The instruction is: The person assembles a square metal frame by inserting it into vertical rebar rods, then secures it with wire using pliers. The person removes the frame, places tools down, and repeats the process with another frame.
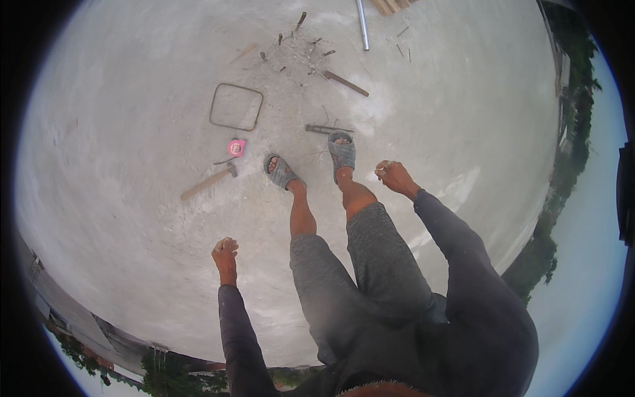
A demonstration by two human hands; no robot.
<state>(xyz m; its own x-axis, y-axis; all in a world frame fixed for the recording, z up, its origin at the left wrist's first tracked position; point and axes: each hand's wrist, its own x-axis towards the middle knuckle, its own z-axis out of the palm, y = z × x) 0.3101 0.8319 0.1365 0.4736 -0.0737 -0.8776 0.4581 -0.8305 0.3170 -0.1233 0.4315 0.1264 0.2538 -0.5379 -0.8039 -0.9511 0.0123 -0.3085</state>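
My left hand hangs over the floor at the left of my legs, fingers curled in; whether anything is inside cannot be made out. The nearest tool to it is a hammer with a wooden handle, lying apart from the hand. To the right of my knee is my right hand, also closed, with pale patches at its fingertips. What it holds, if anything, is hidden. A pair of long-handled pincers lies just beyond my right sandal. Neither hand touches a tool.
A pink tape measure and a bent square metal rod frame lie left of my feet. Farther off are a rusty flat bar, several short rod stubs, thin wires, a metal pipe and wooden boards on the concrete floor.
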